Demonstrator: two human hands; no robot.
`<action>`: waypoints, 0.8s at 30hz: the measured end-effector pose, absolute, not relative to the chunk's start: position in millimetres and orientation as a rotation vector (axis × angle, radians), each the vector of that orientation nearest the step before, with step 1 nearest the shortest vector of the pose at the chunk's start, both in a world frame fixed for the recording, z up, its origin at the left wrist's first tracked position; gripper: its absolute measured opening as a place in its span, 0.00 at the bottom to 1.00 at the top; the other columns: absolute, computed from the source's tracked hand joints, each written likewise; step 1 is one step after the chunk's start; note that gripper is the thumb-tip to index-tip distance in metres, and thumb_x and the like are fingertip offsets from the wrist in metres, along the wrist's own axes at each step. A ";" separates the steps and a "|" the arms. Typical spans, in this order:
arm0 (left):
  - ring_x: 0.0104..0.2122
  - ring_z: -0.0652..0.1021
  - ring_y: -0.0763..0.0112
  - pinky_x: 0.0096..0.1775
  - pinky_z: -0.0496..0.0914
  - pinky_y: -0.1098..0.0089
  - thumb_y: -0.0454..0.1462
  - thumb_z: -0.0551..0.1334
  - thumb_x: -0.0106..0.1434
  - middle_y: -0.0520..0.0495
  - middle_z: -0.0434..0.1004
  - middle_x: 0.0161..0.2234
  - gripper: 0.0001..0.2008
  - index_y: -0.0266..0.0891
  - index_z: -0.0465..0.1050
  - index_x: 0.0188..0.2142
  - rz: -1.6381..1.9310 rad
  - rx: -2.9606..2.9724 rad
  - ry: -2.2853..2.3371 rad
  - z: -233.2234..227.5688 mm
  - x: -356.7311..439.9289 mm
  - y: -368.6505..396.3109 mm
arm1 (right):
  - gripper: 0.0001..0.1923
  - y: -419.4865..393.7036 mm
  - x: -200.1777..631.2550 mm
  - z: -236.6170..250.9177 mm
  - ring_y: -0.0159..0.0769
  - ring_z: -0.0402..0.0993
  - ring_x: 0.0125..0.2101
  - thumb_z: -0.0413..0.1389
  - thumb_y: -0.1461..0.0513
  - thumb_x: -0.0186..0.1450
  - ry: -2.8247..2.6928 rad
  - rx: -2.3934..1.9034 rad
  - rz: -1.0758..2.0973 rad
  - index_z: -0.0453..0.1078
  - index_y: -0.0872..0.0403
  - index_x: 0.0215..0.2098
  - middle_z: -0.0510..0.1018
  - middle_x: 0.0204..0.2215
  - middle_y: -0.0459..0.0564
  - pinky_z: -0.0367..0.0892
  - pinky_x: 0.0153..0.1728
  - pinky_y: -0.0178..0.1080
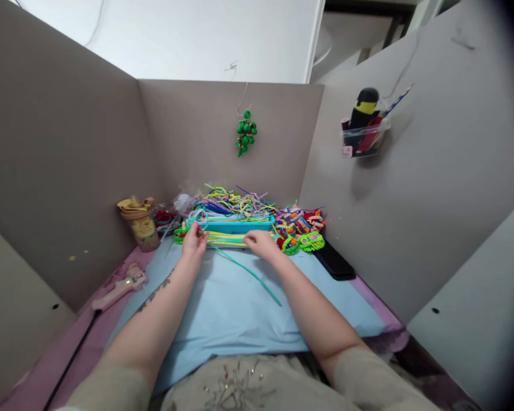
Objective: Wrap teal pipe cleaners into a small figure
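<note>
My left hand (194,242) is closed in a pinch at the left end of the bundles, with looped light-blue pipe cleaner (203,216) showing just above its fingers. From beside it a long teal pipe cleaner (249,270) trails down to the right over the blue sheet. My right hand (262,243) has its fingertips pressed together over a row of yellow and green pipe cleaners (225,238); what they pinch, if anything, I cannot make out. Behind both hands lies a blue tray (244,226) with pipe cleaners heaped in and behind it.
Finished pipe-cleaner pieces (310,241) and a black phone-like slab (334,261) lie at right. A pink glue gun (120,290) and a tan cup (142,225) stand at left. Grey partitions (188,125) enclose the table; a clear bin (362,141) hangs on the right one.
</note>
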State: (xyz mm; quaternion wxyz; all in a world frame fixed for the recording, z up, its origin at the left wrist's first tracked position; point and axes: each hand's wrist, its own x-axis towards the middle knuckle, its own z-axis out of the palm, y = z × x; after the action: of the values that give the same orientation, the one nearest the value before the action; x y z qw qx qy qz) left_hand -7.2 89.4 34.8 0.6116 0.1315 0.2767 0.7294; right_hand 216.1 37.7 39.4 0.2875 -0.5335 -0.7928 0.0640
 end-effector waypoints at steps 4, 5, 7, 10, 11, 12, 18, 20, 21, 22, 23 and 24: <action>0.16 0.64 0.84 0.33 0.67 0.73 0.35 0.64 0.54 0.59 0.63 0.15 0.10 0.36 0.64 0.21 1.717 0.346 0.664 40.4 -22.5 80.2 | 0.14 33.0 176.3 19.4 0.37 0.71 0.36 0.57 0.57 0.56 -2.300 -1.611 0.252 0.70 0.52 0.40 0.77 0.38 0.51 0.59 0.32 0.34; 0.16 0.63 0.84 0.32 0.67 0.73 0.35 0.65 0.52 0.59 0.63 0.15 0.11 0.36 0.64 0.21 1.720 0.352 0.685 39.2 -24.6 77.0 | 0.16 33.0 171.8 15.3 0.37 0.71 0.36 0.58 0.59 0.55 -2.304 -1.644 0.270 0.69 0.52 0.41 0.76 0.38 0.51 0.59 0.32 0.33; 0.16 0.63 0.84 0.30 0.66 0.73 0.36 0.67 0.49 0.59 0.63 0.15 0.11 0.36 0.64 0.21 1.721 0.377 0.738 34.3 -26.9 70.3 | 0.16 33.3 167.5 8.9 0.35 0.71 0.34 0.57 0.62 0.55 -2.298 -1.657 0.347 0.67 0.52 0.43 0.76 0.38 0.50 0.58 0.30 0.32; 0.17 0.64 0.83 0.27 0.64 0.74 0.38 0.70 0.43 0.58 0.66 0.18 0.13 0.36 0.66 0.22 1.742 0.445 0.826 26.0 -27.8 60.8 | 0.16 32.2 163.6 3.2 0.32 0.70 0.32 0.57 0.62 0.55 -2.294 -1.591 0.468 0.66 0.52 0.42 0.76 0.35 0.48 0.57 0.28 0.31; 0.18 0.65 0.83 0.27 0.64 0.75 0.39 0.71 0.41 0.58 0.66 0.18 0.15 0.36 0.67 0.23 1.744 0.474 0.859 24.2 -28.1 58.1 | 0.16 31.5 161.6 2.1 0.32 0.70 0.31 0.57 0.62 0.55 -2.298 -1.574 0.486 0.66 0.52 0.42 0.76 0.35 0.48 0.56 0.27 0.31; 0.19 0.66 0.83 0.27 0.64 0.75 0.40 0.72 0.39 0.57 0.67 0.19 0.16 0.36 0.68 0.23 1.746 0.516 0.890 23.1 -28.7 55.8 | 0.16 30.8 159.2 1.2 0.32 0.69 0.31 0.57 0.62 0.54 -2.307 -1.564 0.493 0.66 0.52 0.42 0.76 0.35 0.48 0.57 0.28 0.31; 0.24 0.68 0.81 0.28 0.62 0.77 0.44 0.71 0.38 0.53 0.71 0.25 0.19 0.35 0.72 0.27 1.843 0.793 0.978 24.5 -37.4 50.0 | 0.08 32.7 160.8 11.8 0.35 0.69 0.35 0.51 0.68 0.57 -2.293 -1.493 0.343 0.71 0.54 0.32 0.76 0.33 0.50 0.59 0.34 0.33; 0.25 0.68 0.80 0.28 0.62 0.77 0.45 0.71 0.38 0.52 0.71 0.26 0.19 0.35 0.73 0.27 1.859 0.788 0.978 24.1 -39.7 50.7 | 0.09 32.5 175.2 25.2 0.35 0.69 0.34 0.50 0.69 0.57 -2.152 -1.468 0.215 0.71 0.55 0.29 0.75 0.30 0.51 0.60 0.35 0.34; 0.25 0.68 0.80 0.28 0.62 0.77 0.45 0.71 0.37 0.52 0.71 0.26 0.19 0.35 0.73 0.27 1.858 0.779 0.984 23.5 -40.3 51.3 | 0.09 30.8 184.4 33.6 0.35 0.68 0.34 0.48 0.69 0.58 -2.032 -1.444 0.128 0.70 0.56 0.28 0.74 0.29 0.51 0.61 0.36 0.34; 0.25 0.68 0.80 0.28 0.62 0.77 0.45 0.71 0.37 0.52 0.72 0.26 0.20 0.36 0.73 0.28 1.853 0.771 0.992 22.8 -40.4 51.7 | 0.10 27.8 194.4 42.7 0.35 0.68 0.34 0.47 0.69 0.59 -1.893 -1.381 0.032 0.70 0.56 0.29 0.73 0.29 0.51 0.62 0.36 0.35; 0.25 0.68 0.79 0.28 0.62 0.77 0.45 0.71 0.37 0.52 0.72 0.26 0.20 0.36 0.74 0.28 1.845 0.769 1.003 21.9 -40.1 52.0 | 0.10 23.6 204.5 51.8 0.35 0.67 0.34 0.46 0.68 0.61 -1.734 -1.293 -0.091 0.69 0.56 0.31 0.72 0.30 0.52 0.63 0.37 0.36; 0.25 0.68 0.79 0.27 0.61 0.77 0.45 0.71 0.37 0.52 0.71 0.26 0.20 0.36 0.74 0.28 1.835 0.773 1.014 21.0 -39.5 52.1 | 0.11 18.6 214.0 60.2 0.36 0.67 0.35 0.45 0.67 0.62 -1.589 -1.196 -0.225 0.69 0.55 0.33 0.71 0.31 0.52 0.63 0.38 0.38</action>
State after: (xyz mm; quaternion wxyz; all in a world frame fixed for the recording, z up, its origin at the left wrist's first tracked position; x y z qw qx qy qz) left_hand -39.5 52.1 21.0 0.4384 0.3110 0.4079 0.7381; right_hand 214.0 18.6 60.2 0.5397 -0.5032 -0.6682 -0.0947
